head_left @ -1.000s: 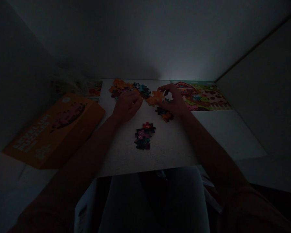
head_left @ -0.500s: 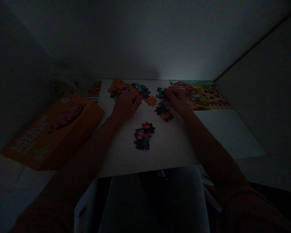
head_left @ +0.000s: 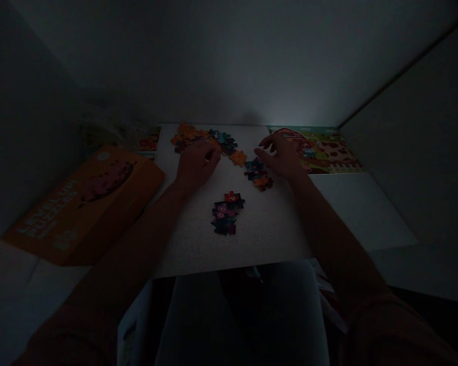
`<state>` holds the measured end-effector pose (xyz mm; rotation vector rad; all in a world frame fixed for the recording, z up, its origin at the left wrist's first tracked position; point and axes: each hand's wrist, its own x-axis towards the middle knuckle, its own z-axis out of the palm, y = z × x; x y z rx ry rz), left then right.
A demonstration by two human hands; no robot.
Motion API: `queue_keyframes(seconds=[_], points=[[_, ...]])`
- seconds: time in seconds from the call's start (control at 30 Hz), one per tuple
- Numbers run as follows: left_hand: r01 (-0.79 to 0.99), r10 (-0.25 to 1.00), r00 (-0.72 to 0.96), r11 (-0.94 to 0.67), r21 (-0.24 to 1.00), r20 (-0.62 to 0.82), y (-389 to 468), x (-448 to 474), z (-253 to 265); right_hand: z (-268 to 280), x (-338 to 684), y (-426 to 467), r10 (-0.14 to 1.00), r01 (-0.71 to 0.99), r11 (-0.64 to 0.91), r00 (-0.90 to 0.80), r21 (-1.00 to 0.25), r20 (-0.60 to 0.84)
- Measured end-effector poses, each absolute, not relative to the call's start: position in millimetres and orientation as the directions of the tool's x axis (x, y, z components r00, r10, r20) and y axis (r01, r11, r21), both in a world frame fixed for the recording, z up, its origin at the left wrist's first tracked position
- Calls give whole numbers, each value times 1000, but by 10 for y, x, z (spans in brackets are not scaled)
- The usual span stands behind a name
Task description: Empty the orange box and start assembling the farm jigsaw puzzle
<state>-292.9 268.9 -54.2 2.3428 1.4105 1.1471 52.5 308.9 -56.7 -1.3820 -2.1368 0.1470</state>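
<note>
Holds the right grip (head_left: 284, 155) with thumb and fingers apart, just beside a dark cluster of puzzle pieces (head_left: 258, 175) lying to its left and slightly nearer. Has the left grip (head_left: 196, 161) curled at the near side of a mixed pile of pieces (head_left: 191, 134); cannot tell it as bare or clamped on a piece. Shows an orange piece (head_left: 237, 157) between both grips, and a red-and-purple group (head_left: 225, 213) nearer than either on the table (head_left: 267, 234). Includes a farm picture (head_left: 334, 150) right of the right grip, and an orange puzzle box (head_left: 91, 203) left of the left grip.
</note>
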Motion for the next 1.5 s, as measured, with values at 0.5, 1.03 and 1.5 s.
queue_keyframes(seconds=[0.5, 1.03, 1.5], points=[[684, 811, 241, -532, 500, 533, 2718, -2902, -611, -502, 157, 2909, 889, 823, 418, -284, -384, 359], [720, 869, 219, -451, 528, 443, 2689, -2886, -552, -620, 265, 3025, 882, 816, 391, -201, -425, 426], [794, 867, 222, -426, 435, 445, 2667, -2844, -587, -463, -59, 2870, 826, 806, 559, -519, -194, 220]])
